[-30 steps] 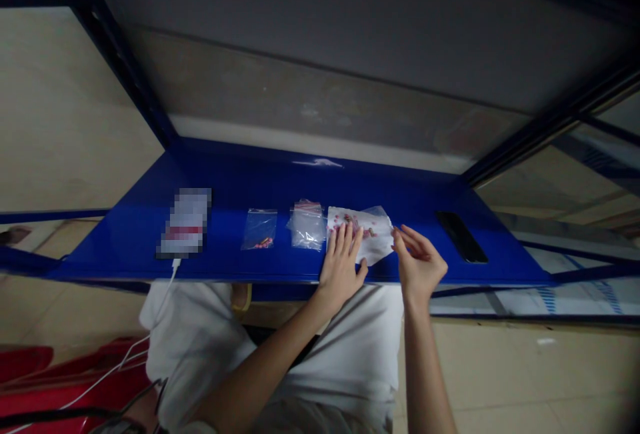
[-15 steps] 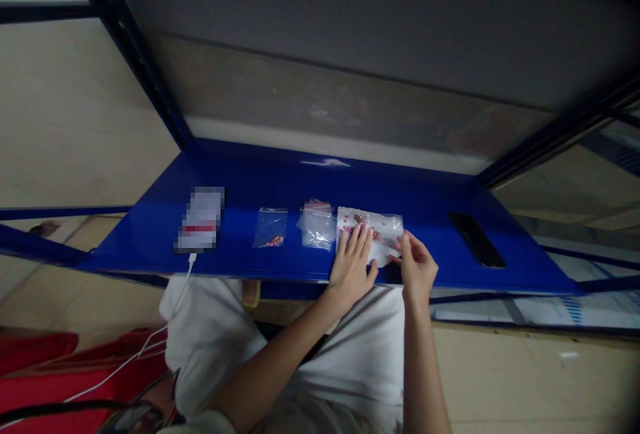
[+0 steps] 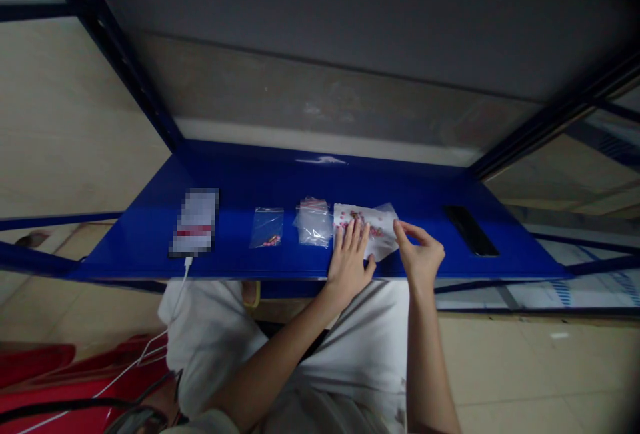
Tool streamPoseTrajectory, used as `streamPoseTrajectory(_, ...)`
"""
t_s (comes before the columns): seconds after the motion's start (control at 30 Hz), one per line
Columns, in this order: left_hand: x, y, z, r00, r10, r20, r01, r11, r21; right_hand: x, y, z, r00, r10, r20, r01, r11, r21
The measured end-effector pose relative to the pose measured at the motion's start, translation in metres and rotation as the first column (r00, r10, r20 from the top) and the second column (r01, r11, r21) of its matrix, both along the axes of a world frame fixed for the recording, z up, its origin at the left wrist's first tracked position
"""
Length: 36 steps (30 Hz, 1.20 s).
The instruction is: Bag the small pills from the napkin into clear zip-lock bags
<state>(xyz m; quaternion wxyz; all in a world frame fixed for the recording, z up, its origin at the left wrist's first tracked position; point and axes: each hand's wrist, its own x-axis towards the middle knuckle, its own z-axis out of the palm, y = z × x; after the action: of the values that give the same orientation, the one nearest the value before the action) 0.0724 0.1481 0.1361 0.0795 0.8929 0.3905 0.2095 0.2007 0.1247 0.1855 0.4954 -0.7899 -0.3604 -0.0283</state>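
A white sheet (image 3: 383, 242) strewn with small pink and red pieces (image 3: 376, 229) lies on the blue shelf (image 3: 145, 241), under a clear plastic bag corner. My left hand (image 3: 349, 262) lies flat on the sheet's left part, fingers stretched out. My right hand (image 3: 419, 254) is at the sheet's right edge, thumb and forefinger pinched together on something I cannot make out. To the left lie a stack of clear zip bags (image 3: 313, 222) and one small clear bag (image 3: 267, 228) with a few red pieces in it.
A phone with a lit screen (image 3: 195, 222) and a white cable (image 3: 150, 344) lies at the shelf's left. A dark phone (image 3: 470, 230) lies at the right. An upper shelf (image 3: 350, 14) hangs overhead. Red fabric (image 3: 60, 381) lies on the floor at lower left.
My right hand dipped to the sheet's near edge, then rose back to its right edge in a pinch. My left hand stayed flat on the sheet. The camera shifted slightly.
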Motion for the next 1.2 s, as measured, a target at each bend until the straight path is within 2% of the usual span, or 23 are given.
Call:
streamPoseTrajectory(0.2,-0.0013,0.0001,0.0014,1.0,0.004,0.002,-0.004,1.0,0.003,0.0003,0.0074,0.0102,0.995,-0.031,0.094,0.037,0.997,-0.065)
streamPoseTrajectory(0.57,-0.0014,-0.001,0.0031,0.999,0.035,0.01,-0.035,0.999,0.007,0.0002,0.0057,0.0071,0.981,0.064,0.182,-0.046,0.994,-0.104)
streamPoseTrajectory(0.73,-0.0016,-0.0012,0.0031,0.999,0.037,0.031,-0.037,0.999,-0.006,-0.0008,0.0077,0.0066,0.984,0.084,0.156,-0.072,0.994,-0.08)
streamPoseTrajectory(0.87,-0.0013,-0.002,0.0035,0.998,0.054,0.037,-0.054,0.998,-0.019,-0.0009,0.009,0.0086,0.99,0.057,0.127,-0.046,0.995,-0.087)
streamPoseTrajectory(1.2,-0.003,-0.0029,0.0064,0.997,0.071,0.015,-0.071,0.997,-0.013,-0.0012,0.0001,0.0059,0.977,0.014,0.214,0.019,0.988,-0.151)
